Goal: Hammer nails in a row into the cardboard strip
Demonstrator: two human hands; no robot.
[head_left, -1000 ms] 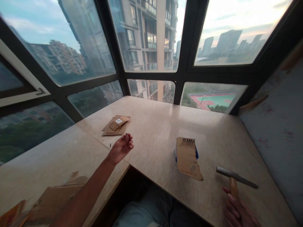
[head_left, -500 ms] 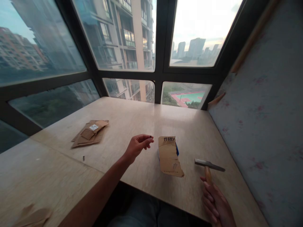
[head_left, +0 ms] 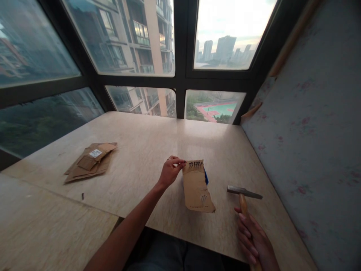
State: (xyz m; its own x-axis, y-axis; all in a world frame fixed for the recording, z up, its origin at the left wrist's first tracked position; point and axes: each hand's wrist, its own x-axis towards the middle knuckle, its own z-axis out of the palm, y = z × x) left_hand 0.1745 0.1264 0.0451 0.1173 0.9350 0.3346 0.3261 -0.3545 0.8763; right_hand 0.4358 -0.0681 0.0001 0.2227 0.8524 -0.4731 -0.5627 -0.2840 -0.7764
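My left hand (head_left: 170, 171) pinches a small dark nail (head_left: 184, 162) between thumb and fingertips, at the upper left corner of a piece of brown cardboard (head_left: 196, 188). A row of several dark nails (head_left: 195, 164) stands along the cardboard's top edge. Something blue (head_left: 207, 177) shows from under its right side. Lower right, my right hand (head_left: 254, 239) is wrapped around the wooden handle of a hammer (head_left: 244, 192). The hammer's metal head lies to the right of the cardboard, just over the tabletop; whether it touches I cannot tell.
On the left of the pale tabletop (head_left: 146, 139) lies a stack of flattened brown cardboard (head_left: 90, 163) with a white label. A loose dark nail (head_left: 82, 196) is nearer me. Dark-framed windows (head_left: 180, 81) close off the back, and a patterned wall (head_left: 293, 150) stands on the right.
My left hand has moved with the nail to the cardboard's upper left corner. My right hand keeps hold of the hammer. The whole view has shifted slightly.
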